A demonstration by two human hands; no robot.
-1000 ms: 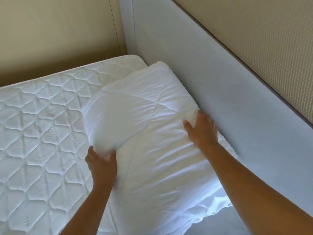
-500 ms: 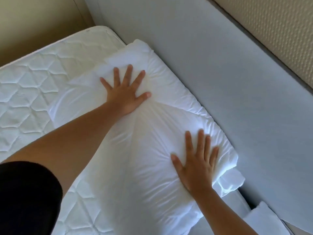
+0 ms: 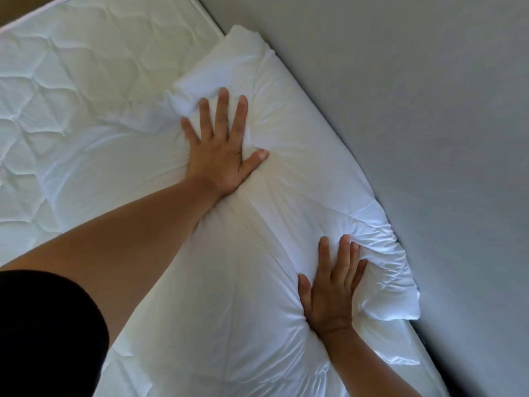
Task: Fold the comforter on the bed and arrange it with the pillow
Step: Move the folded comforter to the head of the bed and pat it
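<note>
The folded white comforter (image 3: 300, 190) lies as a thick bundle along the grey headboard at the head of the bed. My left hand (image 3: 221, 150) presses flat on its far part, fingers spread and straight. Closer to me, my right hand (image 3: 329, 287) presses flat on the comforter near its right edge, and the fabric dents and wrinkles around both palms. A white layer (image 3: 400, 351) shows under the comforter's near right corner; I cannot tell whether it is the pillow.
The quilted white mattress (image 3: 71, 116) spreads to the left. A grey padded headboard (image 3: 429, 124) runs diagonally along the right. A strip of beige wall (image 3: 17, 7) shows at the top left. My black sleeve (image 3: 43, 333) fills the lower left.
My left hand left the comforter's near edge and moved up onto its top. Both hands went from gripping and steadying to pressing flat, and my view moved closer.
</note>
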